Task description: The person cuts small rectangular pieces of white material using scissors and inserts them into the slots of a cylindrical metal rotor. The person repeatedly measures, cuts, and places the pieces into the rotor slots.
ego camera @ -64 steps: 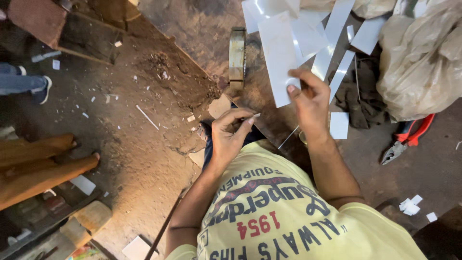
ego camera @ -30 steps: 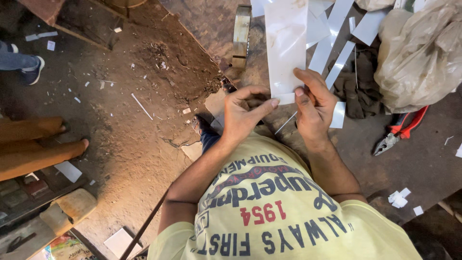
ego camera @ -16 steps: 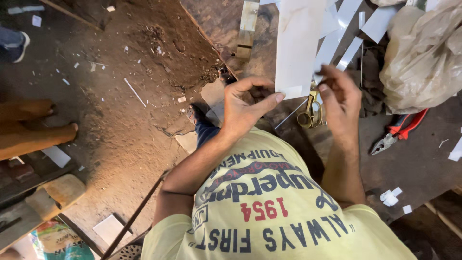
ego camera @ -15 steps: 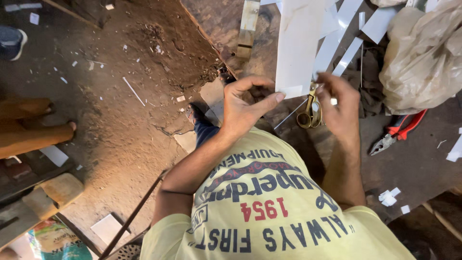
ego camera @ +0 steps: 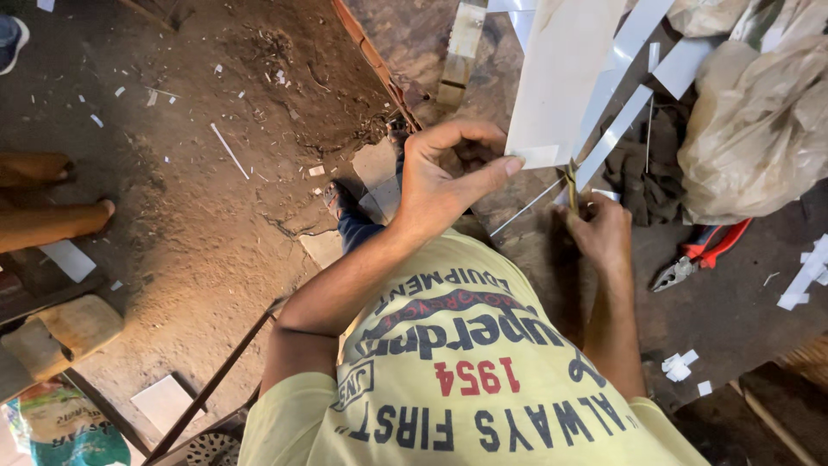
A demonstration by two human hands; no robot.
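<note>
Dirt floor, dark cluttered surface (ego camera: 742,302); sheet-cutting in hand.

Left hand (ego camera: 440,177) pinches the lower edge of a white sheet (ego camera: 561,78), held upright over the surface. Right hand (ego camera: 599,233) is closed on brass scissors (ego camera: 571,181) at that edge. Risk: thin sheet flexes, so the cut may wander or nick the left fingers close by. Red pliers (ego camera: 703,255) lie near.

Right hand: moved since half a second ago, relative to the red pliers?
Yes. The right hand has dropped lower on the bench, now level with the red pliers, the scissors no longer visible.
</note>
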